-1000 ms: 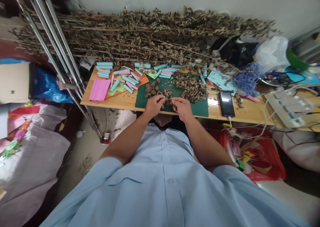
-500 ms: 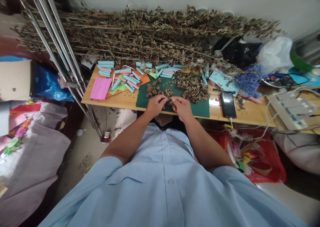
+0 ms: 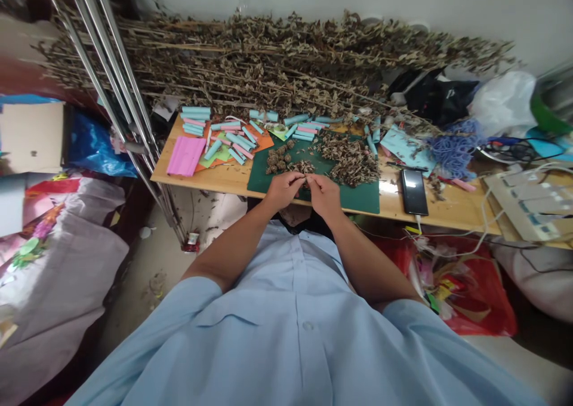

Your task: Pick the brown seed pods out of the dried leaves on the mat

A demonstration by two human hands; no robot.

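My left hand (image 3: pixel 285 190) and my right hand (image 3: pixel 324 193) meet fingertip to fingertip over the near edge of a green cutting mat (image 3: pixel 263 180). Both are closed in a pinch, and whatever sits between the fingers is too small to make out. Just beyond them lies a small heap of crumbled dried leaves (image 3: pixel 301 166). Rounded brown clumps (image 3: pixel 278 159) of dried plant are gathered to its left. A larger pile of dried leaves (image 3: pixel 353 160) spreads on the mat's right half.
Rolled blue and pink paper tubes (image 3: pixel 237 140) and a pink paper stack (image 3: pixel 186 156) lie on the left. To the right are a phone (image 3: pixel 414 192) on a cable, blue yarn (image 3: pixel 455 149) and a power strip (image 3: pixel 521 203). Dried stalks (image 3: pixel 268 60) line the back; metal crutches (image 3: pixel 114 77) lean left.
My hands have drawn closer together, the right hand turning inward until the fingertips meet. The whole view has shifted slightly, with the table appearing a little further right.
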